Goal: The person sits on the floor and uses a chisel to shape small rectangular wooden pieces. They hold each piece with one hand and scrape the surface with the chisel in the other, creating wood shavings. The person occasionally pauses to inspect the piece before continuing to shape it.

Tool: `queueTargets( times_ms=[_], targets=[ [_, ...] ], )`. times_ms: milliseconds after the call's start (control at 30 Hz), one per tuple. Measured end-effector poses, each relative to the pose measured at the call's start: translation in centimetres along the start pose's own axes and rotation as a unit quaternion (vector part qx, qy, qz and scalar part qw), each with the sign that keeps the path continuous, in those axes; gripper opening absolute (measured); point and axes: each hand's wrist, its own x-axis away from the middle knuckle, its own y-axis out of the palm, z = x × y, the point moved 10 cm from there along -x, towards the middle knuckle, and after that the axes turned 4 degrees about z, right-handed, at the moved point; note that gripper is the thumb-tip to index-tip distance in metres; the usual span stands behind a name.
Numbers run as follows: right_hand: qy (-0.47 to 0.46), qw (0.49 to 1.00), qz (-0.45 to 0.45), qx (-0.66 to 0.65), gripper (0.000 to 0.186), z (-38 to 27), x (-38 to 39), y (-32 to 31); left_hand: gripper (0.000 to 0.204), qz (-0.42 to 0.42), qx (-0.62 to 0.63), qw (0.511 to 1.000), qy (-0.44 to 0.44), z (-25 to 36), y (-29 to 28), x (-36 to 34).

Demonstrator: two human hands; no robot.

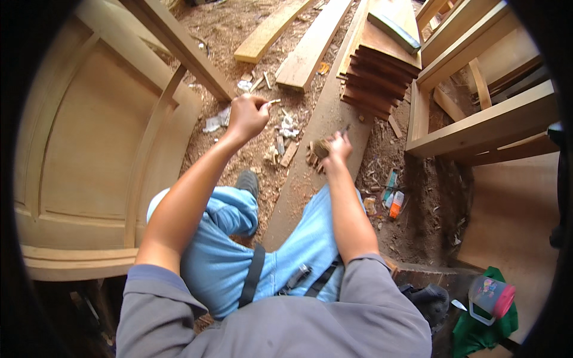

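Note:
My left hand (249, 116) is raised over the littered ground, its fingertips pinching a short, thin, pale stick (274, 101). Low over the long plank (285, 206), my right hand (338, 147) is closed round a small dark-tipped tool (345, 128); its kind is too small to make out. Against that hand's left side is a rounded brownish piece (322, 147), and I cannot tell whether the fingers hold it too. Several small wood offcuts (313, 160) lie on the plank just beside it.
Stacked dark-edged boards (377, 77) sit on the plank's far part, a bar-shaped block (394, 33) on top. A panelled wooden door (89, 131) stands left, a wooden frame (483, 122) right. An orange-and-white bottle (396, 204) lies among shavings. A pink-lidded jug (492, 298) rests lower right.

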Motion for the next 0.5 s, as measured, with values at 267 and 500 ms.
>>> queueTargets(
  times_ms=[267, 500],
  targets=[
    [-0.013, 0.904, -0.423, 0.053, 0.052, 2.6, 4.7, 6.1, 0.021, -0.026, 0.21, 0.949, -0.233, -6.0, 0.2, -0.2],
    [0.025, 0.838, -0.529, 0.129, 0.052, 3.3, 12.6, 7.7, 0.022, -0.037, 0.103, 0.979, -0.174, -5.4, 0.5, 0.6]
  ],
)
